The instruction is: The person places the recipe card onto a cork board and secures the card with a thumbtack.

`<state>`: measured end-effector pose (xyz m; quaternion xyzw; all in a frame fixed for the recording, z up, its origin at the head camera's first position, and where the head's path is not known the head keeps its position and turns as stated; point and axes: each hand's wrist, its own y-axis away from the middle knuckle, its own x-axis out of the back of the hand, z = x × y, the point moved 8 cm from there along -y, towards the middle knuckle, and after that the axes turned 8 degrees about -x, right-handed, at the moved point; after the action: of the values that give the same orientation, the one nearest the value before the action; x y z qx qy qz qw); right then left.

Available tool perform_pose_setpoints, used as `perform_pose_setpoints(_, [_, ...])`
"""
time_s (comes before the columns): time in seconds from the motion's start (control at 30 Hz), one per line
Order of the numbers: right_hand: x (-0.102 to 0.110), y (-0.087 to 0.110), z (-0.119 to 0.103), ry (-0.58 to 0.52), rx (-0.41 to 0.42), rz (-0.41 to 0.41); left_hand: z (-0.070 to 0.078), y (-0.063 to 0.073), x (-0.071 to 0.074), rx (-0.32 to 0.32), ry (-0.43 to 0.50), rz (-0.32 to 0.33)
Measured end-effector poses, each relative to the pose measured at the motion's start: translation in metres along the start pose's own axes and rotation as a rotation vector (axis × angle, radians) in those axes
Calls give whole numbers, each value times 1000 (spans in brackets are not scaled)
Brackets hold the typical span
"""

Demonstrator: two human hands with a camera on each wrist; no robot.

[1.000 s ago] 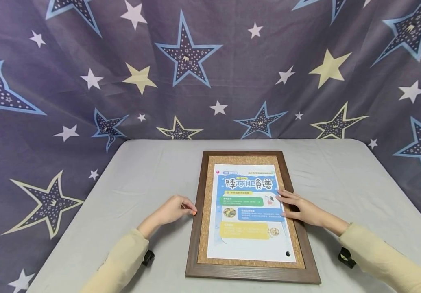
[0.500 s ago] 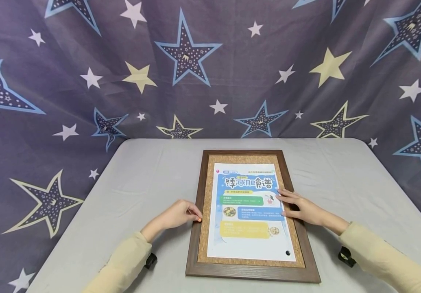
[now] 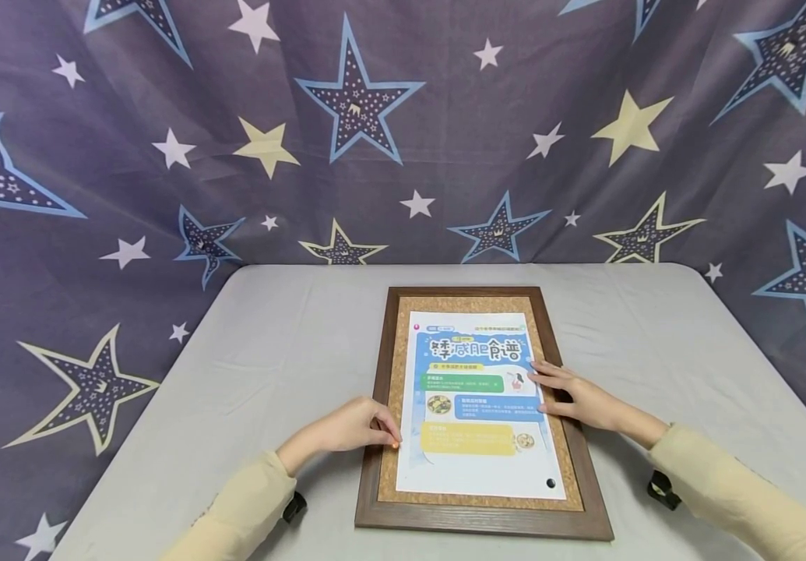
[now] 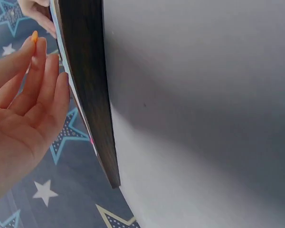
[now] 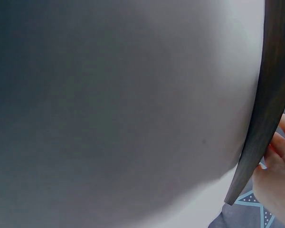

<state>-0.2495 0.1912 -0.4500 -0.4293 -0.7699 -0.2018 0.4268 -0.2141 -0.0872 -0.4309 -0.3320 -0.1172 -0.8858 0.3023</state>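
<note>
A printed poster (image 3: 476, 475) with coloured text panels lies on a cork board (image 3: 473, 304) in a dark brown wooden frame (image 3: 487, 520). My left hand (image 3: 357, 425) pinches a small orange push pin (image 4: 34, 36) between thumb and forefinger, at the poster's left edge. In the head view only a speck of the pin shows at the fingertips. Spread over the poster's right edge and the frame, my right hand (image 3: 581, 399) rests with extended fingers. A pink pin (image 3: 417, 327) sits in the poster's upper left corner and a black pin (image 3: 551, 483) in its lower right.
The board lies on a table with a pale grey cloth (image 3: 290, 335). Behind and beside the table hangs a purple-grey curtain (image 3: 438, 164) printed with stars. Dark wrist devices (image 3: 663, 491) show under both sleeves.
My left hand has moved right and toward me with the orange push pin, from beside the frame to the poster's left edge. The right hand has stayed in place.
</note>
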Motion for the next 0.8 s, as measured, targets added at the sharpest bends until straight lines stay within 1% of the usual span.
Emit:
perform_pose_setpoints(0.07, [0, 0, 0, 1, 1, 1, 2, 0, -3, 3, 10, -18])
perform_pose_setpoints(0.4, [0, 1, 0, -4, 5, 3, 10, -2, -15, -23, 46, -91])
perform_pose_setpoints(0.67, [0, 0, 0, -6, 0, -1, 11, -2, -24, 10, 39, -119])
perform_pose_setpoints(0.8, [0, 0, 1, -9, -7, -7, 14, -2, -26, 2, 32, -129])
